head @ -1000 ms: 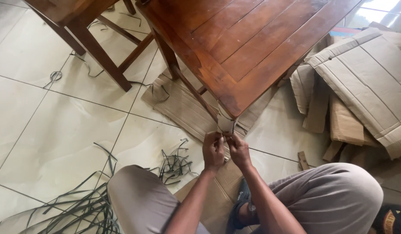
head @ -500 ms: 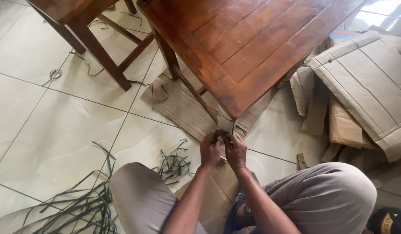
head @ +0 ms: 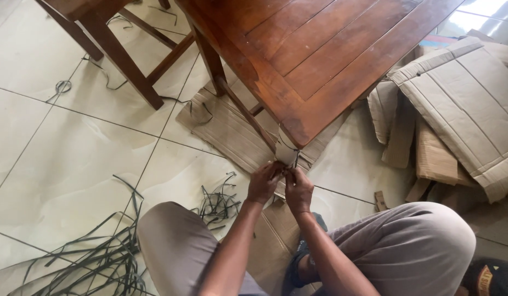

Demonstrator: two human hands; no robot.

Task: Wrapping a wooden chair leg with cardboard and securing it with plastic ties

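A reddish-brown wooden table (head: 320,49) stands over me, its near leg (head: 287,153) wrapped in pale cardboard with a thin dark strap around it. My left hand (head: 263,183) and my right hand (head: 299,191) meet at the foot of that leg, fingers pinched on the dark strap (head: 284,171) against the wrapping. I crouch on the floor, my knees in grey trousers on either side.
Cut dark plastic straps (head: 100,252) lie heaped on the tiled floor at the lower left, with a smaller clump (head: 218,203) near my left knee. Flattened cardboard (head: 462,104) is stacked at the right. A wooden chair (head: 117,49) stands at the upper left. Cardboard sheet (head: 226,131) lies under the table.
My hands stayed at the leg's foot, working the strap; the left hand has tilted and risen slightly. The view shifted a little downward.
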